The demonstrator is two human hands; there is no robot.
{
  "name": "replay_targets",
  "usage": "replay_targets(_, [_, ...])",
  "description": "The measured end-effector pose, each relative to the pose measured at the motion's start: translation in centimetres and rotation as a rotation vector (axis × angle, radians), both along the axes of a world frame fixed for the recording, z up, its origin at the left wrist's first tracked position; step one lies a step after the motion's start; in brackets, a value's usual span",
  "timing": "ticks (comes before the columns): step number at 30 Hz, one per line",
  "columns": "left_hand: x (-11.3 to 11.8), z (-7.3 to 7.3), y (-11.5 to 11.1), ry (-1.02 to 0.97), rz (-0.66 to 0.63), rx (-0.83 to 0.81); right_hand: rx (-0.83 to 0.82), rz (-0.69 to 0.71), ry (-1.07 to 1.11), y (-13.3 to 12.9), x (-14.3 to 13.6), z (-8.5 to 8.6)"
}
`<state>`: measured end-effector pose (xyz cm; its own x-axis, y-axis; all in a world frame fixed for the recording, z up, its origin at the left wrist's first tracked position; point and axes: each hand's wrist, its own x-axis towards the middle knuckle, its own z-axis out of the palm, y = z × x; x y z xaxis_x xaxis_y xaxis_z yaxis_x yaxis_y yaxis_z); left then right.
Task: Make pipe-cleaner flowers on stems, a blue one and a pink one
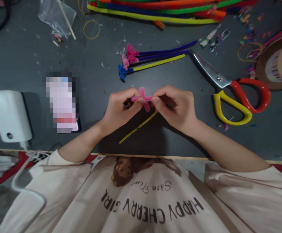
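Note:
Between my two hands is a pink pipe-cleaner flower [144, 98] with several looped petals. My left hand [123, 105] pinches its left side, thumb against the petals. With thumb and fingertips, my right hand [176, 108] grips a petal on the right. A yellow pipe cleaner [137, 128] slants down and left from under my right hand; whether it joins the flower I cannot tell. Just beyond my hands lie finished-looking flowers: a dark pink one [132, 53], a light pink one [125, 61] and a blue one [122, 72], on blue and yellow stems.
Scissors [220, 78] with red and yellow handles lie to the right, beside a cardboard spool [264, 61]. Loose pipe cleaners [160, 17] stretch along the back. On the left are a phone [62, 103], a white power bank [9, 115] with a cable, and a plastic bag [55, 16].

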<state>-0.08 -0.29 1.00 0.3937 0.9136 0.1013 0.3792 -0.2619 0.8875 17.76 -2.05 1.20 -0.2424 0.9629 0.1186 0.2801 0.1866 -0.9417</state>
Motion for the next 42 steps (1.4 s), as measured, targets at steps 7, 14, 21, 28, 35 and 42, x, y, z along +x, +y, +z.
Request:
replay_targets(7, [0.1,-0.2,0.0,-0.019,-0.044,0.02,-0.175,0.105,0.15,0.0,-0.2,-0.7])
replay_targets(14, [-0.2,-0.3,0.0,-0.064,-0.004,0.008,-0.3,0.045,0.301,0.5,-0.3,-0.5])
replay_targets(21, [-0.3,-0.6,0.1,-0.055,-0.044,0.048,-0.514,0.08,0.468,1.2,-0.4,-0.8])
replay_targets(28, [-0.3,-0.3,0.1,-0.058,-0.032,0.035,-0.589,0.095,0.51,1.4,-0.2,-0.8])
replay_targets(35, [-0.4,-0.4,0.1,-0.15,-0.007,0.064,-0.635,0.181,0.608,1.4,-0.1,-0.4])
replay_targets(42, [-0.1,-0.5,0.3,-0.249,-0.063,-0.045,-0.727,0.353,0.795,1.2,0.0,-0.2])
